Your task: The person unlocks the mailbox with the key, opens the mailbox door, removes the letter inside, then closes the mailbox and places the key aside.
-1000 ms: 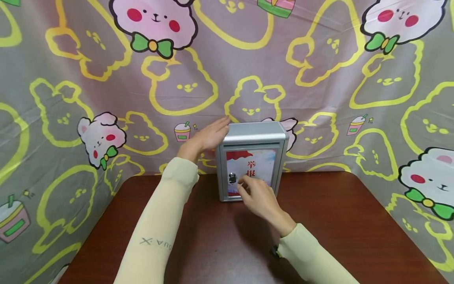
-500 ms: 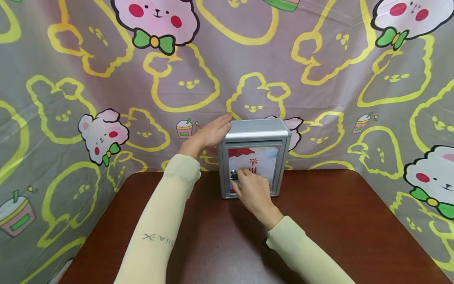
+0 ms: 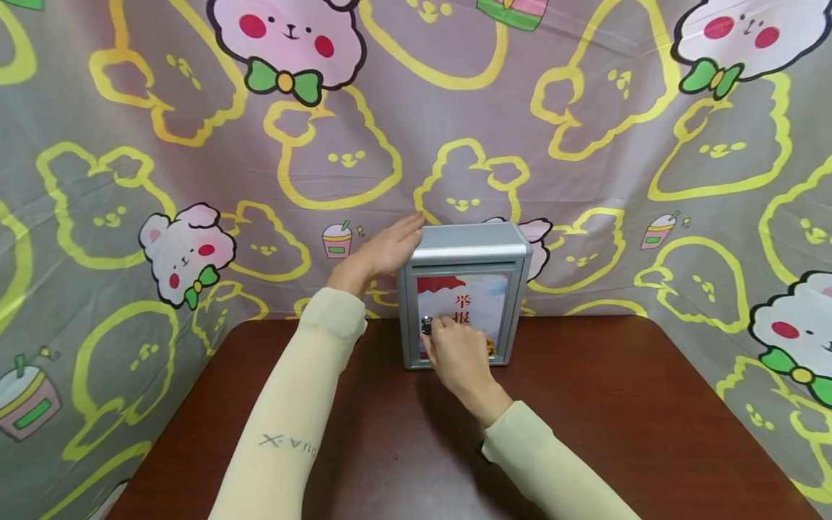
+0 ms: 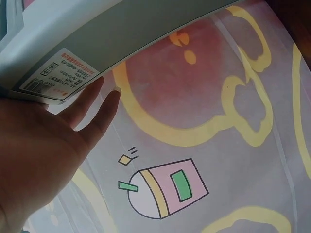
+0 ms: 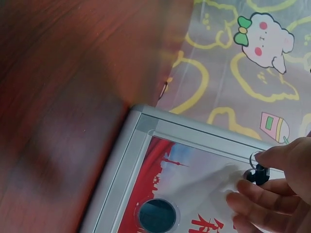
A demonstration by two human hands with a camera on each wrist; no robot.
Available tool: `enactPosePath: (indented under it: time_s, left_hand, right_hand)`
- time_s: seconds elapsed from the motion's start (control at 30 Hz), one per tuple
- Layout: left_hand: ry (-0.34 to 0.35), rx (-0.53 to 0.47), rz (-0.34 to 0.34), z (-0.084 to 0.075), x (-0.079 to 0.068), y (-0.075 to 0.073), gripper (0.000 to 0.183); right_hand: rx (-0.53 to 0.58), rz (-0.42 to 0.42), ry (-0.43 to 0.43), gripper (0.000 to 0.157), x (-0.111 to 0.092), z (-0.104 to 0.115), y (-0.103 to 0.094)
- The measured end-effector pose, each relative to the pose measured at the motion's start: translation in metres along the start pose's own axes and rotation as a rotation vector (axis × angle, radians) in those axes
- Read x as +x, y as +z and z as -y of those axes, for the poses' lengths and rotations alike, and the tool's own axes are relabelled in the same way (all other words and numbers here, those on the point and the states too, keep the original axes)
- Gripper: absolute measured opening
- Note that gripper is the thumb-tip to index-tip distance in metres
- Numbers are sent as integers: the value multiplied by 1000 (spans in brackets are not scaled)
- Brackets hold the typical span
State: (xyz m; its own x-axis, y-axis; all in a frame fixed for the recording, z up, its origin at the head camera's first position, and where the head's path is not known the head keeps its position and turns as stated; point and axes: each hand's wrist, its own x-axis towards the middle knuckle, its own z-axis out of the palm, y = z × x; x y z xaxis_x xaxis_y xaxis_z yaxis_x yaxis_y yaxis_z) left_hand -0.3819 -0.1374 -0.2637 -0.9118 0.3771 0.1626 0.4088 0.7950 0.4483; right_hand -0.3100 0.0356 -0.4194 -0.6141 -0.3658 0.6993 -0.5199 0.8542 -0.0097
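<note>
A silver-grey metal box (image 3: 471,253) with a slot near its top and red lettering on its front panel stands upright on the table. My left hand (image 3: 390,245) rests on its upper left corner with the fingers straight; in the left wrist view the hand (image 4: 43,145) lies against the side that bears a white label (image 4: 60,73). At the lock on the left of the front, my right hand (image 3: 458,354) pinches a black-headed key (image 5: 261,174) between thumb and forefinger. A thin metal ring (image 5: 252,159) hangs from the key. The keyhole itself is hidden.
The dark red-brown table (image 3: 585,404) extends to both sides and in front of the box. Close behind hangs a grey cloth (image 3: 364,144) with cartoon prints, wrapping round the left and right. A round dark window (image 5: 157,216) sits low in the front panel.
My right hand has moved left across the front panel to the lock, and its fingers have closed on the key. The left hand stays on the box's corner.
</note>
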Motion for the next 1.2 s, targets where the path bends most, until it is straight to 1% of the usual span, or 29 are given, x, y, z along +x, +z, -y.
enactPosePath:
  time_s: [0.27, 0.57, 0.83, 1.07, 1.2]
  left_hand:
    - [-10, -22, -6, -4, 1, -1, 59]
    - [-39, -21, -11, -1, -1, 0, 60]
    - [-17, -27, -6, -1, -2, 1, 59]
    - [-3, -22, -6, 0, -3, 0, 59]
    - [6, -11, -6, 1, -3, 1, 59]
  right_hand:
    - [92, -5, 37, 34, 1, 1, 3]
    - [118, 35, 71, 34, 0, 4, 6]
    - [102, 10, 101, 40, 1, 5, 9]
    - [64, 10, 68, 39, 2, 5, 10]
    - [61, 17, 52, 38, 1, 5, 11]
